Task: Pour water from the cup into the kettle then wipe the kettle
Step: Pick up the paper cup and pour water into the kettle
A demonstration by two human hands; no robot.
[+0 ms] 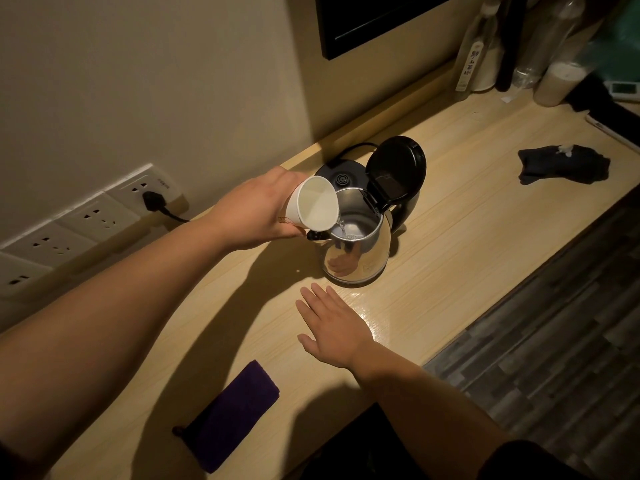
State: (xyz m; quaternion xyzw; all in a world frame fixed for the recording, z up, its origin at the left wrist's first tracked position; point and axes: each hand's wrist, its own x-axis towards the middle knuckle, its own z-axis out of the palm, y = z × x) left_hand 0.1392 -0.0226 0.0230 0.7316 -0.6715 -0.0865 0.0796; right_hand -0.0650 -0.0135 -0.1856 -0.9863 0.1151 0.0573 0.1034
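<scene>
A steel kettle (356,258) stands on the wooden counter with its black lid (396,171) flipped up. My left hand (256,213) grips a white paper cup (317,204), tilted over the kettle's mouth, and a thin stream of water runs from the cup's rim into the kettle. My right hand (334,329) hovers flat with fingers spread just in front of the kettle, holding nothing. A folded purple cloth (232,417) lies on the counter near the front edge.
The black kettle base (337,173) with its cord sits behind the kettle. A plug (152,200) sits in the wall sockets at left. A dark cloth (562,164) lies at right. Bottles (476,53) and jars crowd the far right corner. The counter's edge (519,292) runs diagonally at right.
</scene>
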